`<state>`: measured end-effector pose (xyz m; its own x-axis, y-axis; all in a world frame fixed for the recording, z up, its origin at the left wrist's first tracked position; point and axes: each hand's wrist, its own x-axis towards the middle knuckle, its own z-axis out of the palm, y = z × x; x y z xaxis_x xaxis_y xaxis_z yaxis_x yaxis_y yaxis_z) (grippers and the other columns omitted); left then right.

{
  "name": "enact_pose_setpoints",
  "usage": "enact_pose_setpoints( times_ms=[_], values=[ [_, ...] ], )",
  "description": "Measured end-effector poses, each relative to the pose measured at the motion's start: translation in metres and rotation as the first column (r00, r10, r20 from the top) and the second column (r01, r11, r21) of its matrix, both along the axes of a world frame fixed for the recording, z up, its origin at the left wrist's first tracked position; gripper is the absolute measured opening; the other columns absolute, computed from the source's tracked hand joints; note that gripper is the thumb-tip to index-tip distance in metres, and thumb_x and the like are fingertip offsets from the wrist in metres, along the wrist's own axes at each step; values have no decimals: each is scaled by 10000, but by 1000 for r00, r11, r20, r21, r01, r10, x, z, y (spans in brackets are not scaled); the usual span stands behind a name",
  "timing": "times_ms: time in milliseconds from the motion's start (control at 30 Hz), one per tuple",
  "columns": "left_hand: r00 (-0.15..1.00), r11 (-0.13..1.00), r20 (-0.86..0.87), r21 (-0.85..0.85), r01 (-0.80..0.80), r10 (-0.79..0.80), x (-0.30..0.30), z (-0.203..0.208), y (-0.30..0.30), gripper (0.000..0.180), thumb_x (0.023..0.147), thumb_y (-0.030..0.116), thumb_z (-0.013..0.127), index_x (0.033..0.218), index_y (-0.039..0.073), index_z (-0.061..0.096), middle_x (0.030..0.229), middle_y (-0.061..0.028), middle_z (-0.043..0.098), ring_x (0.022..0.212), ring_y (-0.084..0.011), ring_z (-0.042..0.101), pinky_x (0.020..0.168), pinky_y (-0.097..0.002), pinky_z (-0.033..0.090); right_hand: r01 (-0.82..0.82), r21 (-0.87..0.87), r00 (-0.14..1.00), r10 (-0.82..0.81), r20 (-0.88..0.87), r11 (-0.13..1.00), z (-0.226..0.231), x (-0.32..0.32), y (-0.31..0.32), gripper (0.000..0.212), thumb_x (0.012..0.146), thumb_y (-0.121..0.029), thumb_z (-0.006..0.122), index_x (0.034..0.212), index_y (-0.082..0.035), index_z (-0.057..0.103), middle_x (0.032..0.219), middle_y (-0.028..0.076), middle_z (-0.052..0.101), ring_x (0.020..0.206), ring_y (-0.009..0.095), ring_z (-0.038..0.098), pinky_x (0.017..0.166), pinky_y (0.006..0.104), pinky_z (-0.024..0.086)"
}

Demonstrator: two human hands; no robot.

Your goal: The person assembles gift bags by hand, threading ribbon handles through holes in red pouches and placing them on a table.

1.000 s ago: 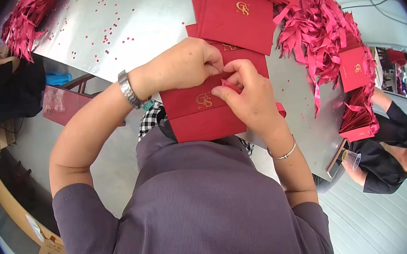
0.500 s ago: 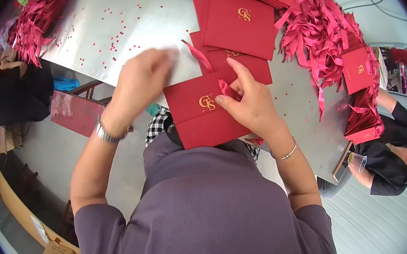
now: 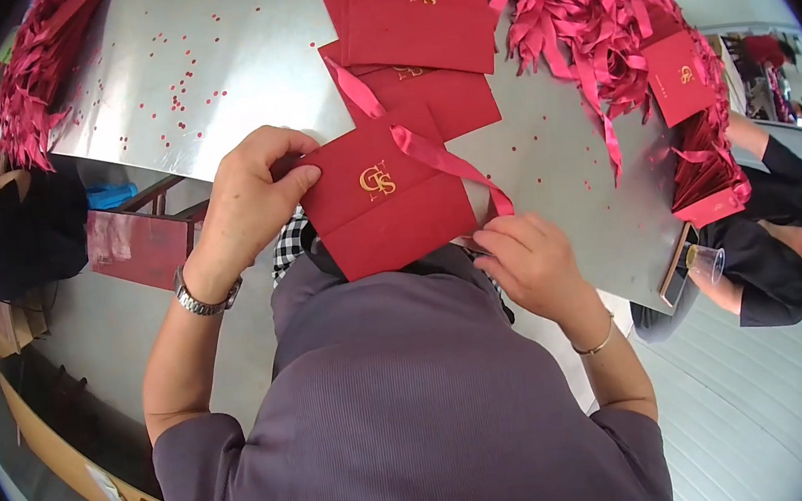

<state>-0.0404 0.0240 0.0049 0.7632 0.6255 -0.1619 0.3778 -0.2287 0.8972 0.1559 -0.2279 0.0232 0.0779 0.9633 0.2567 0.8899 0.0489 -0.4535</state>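
Shifted since half a second ago: left hand (image 3: 252, 203) brought back from over the metal surface (image 3: 202, 65) to the upper left corner of the red folder (image 3: 385, 198), its grip closed on that corner. Right hand (image 3: 531, 260) lowered to the folder's lower right, fingers pinched on the ribbon (image 3: 429, 148), now drawn taut across the folder. Folder held at the surface's near edge, below the stacked folders (image 3: 413, 12); ribbon pile (image 3: 593, 21) to its upper right. Threading judged done.
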Motion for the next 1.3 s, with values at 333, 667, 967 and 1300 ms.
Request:
enact_pose_setpoints(
  times_ms=[333, 667, 967, 1300],
  values=[
    [998, 999, -68, 33, -7, 9, -4, -2, -6, 166, 843, -20, 664, 1004, -20, 625, 898, -33, 632, 809, -92, 596, 725, -244, 495, -45, 59, 999, 45, 14, 997, 7, 4, -24, 153, 717, -5, 660, 861, -50, 631, 925, 63, 661, 748, 247, 611, 632, 340, 500],
    [1000, 970, -18, 242, -4, 8, 2, -5, -7, 155, 792, 28, 673, 942, -2, 652, 898, -134, 643, 850, -289, 622, 766, -365, 501, 404, 337, 390, 173, -904, 850, 11, 1, 5, 135, 1005, -30, 361, 992, -3, 492, 825, 110, 551, 563, 84, 373, 502, 233, 323],
    [999, 926, 24, 374, -52, 46, -2, -12, -17, 136, 770, 95, 679, 897, 47, 671, 879, -146, 646, 880, -351, 602, 777, -434, 490, 448, 328, 673, -72, -736, 832, 5, -2, 41, 98, 990, -24, 458, 1071, 0, 508, 878, 75, 556, 680, 76, 457, 575, 239, 399],
    [997, 911, 67, 409, -49, 24, -5, -9, -16, 138, 765, 99, 692, 898, 61, 684, 869, -128, 643, 910, -336, 597, 801, -421, 487, 495, 278, 131, 245, -961, 823, 19, 21, 57, 85, 1013, -100, 453, 1012, -59, 527, 968, 179, 694, 504, 46, 402, 464, 178, 330]
  ],
)
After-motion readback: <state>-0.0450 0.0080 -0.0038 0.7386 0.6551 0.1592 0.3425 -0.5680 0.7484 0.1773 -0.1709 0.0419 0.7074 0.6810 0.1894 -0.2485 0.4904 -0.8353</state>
